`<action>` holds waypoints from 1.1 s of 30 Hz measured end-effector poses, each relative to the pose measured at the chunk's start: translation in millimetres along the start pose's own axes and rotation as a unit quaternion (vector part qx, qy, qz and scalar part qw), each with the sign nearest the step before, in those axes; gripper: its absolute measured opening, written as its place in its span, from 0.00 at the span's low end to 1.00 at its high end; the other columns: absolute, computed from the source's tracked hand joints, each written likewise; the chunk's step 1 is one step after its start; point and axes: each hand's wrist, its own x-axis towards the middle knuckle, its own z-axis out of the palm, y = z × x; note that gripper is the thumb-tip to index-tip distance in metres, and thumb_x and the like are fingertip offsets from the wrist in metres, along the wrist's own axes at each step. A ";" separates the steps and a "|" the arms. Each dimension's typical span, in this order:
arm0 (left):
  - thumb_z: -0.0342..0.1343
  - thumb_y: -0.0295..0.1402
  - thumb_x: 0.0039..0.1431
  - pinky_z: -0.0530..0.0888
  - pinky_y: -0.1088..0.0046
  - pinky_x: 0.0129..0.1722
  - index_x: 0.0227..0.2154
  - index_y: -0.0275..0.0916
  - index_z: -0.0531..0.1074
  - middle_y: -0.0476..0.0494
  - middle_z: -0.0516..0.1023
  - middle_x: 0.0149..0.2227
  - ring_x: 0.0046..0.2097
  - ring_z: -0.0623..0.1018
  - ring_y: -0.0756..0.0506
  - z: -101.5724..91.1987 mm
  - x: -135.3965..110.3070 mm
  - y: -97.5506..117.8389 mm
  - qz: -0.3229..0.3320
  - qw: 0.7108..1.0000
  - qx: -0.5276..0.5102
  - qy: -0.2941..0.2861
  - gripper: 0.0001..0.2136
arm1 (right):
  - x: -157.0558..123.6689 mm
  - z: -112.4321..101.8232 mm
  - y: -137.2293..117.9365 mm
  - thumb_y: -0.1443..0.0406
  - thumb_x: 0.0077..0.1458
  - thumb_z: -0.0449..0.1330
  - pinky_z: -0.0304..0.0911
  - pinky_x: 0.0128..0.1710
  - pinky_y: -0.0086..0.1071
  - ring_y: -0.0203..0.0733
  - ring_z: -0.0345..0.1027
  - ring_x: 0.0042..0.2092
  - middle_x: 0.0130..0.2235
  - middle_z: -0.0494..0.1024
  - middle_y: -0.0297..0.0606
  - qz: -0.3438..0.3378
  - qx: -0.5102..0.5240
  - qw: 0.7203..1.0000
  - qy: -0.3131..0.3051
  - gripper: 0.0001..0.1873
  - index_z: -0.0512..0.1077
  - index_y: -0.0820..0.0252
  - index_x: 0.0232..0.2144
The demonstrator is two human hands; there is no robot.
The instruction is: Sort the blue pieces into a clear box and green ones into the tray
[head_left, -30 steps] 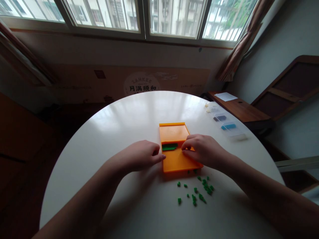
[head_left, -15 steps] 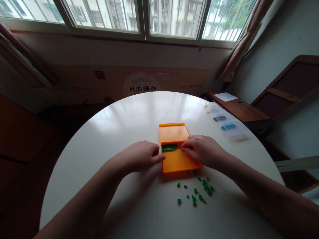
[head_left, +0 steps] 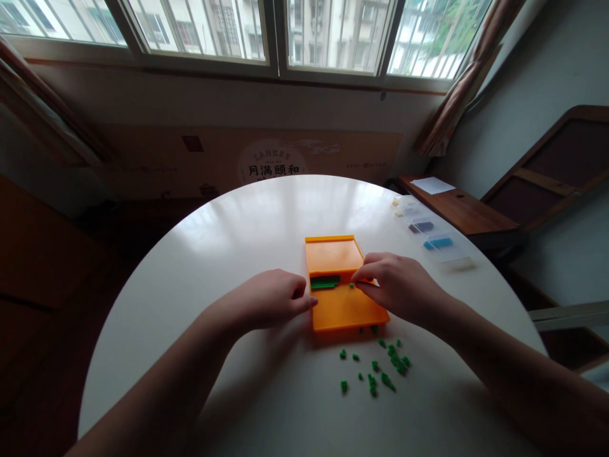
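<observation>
An orange plastic box (head_left: 347, 311) lies opened flat on the table, with two shallow halves. Along its middle ridge, at the left of the near half, sit rows of green toy bricks (head_left: 324, 282). My left hand (head_left: 280, 295) is closed at the box's left edge, its thumb over the rim; the curled fingertips are partly hidden. Over the box's right side is my right hand (head_left: 390, 279), thumb and forefinger slightly apart. A single small green brick (head_left: 351, 285) shows just beside those fingertips, on the near half.
Several loose green bricks (head_left: 394, 360) lie scattered in front of the box. Clear plastic bags (head_left: 447, 251) with blue and dark pieces rest near the round white table's (head_left: 247, 228) right edge. Beyond it stands a brown wooden desk (head_left: 471, 212) with a paper on it.
My right hand has drawn back slightly to the right, its fingertips parting, and a small green brick now shows beside them. My left hand stays at the box's edge.
</observation>
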 end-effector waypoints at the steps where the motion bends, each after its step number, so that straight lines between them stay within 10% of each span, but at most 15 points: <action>1: 0.45 0.54 0.59 0.62 0.70 0.25 0.28 0.42 0.74 0.45 0.78 0.30 0.28 0.72 0.46 0.1 0.1 -0.2 0.000 1.000 0.000 0.000 0.21 | 0.2 1.1 0.1 0.67 0.55 0.60 0.61 0.35 0.30 0.39 0.72 0.40 0.38 0.79 0.31 -0.003 0.000 1.000 -0.002 0.10 0.80 0.49 0.35; 33: 0.45 0.54 0.58 0.62 0.71 0.24 0.27 0.41 0.73 0.44 0.77 0.29 0.28 0.73 0.45 0.4 -1.3 0.9 0.006 1.000 0.006 0.010 0.22 | -0.4 10.3 -8.1 0.64 0.57 0.59 0.61 0.37 0.33 0.42 0.71 0.41 0.38 0.79 0.33 -0.032 0.028 0.999 -0.031 0.08 0.79 0.48 0.36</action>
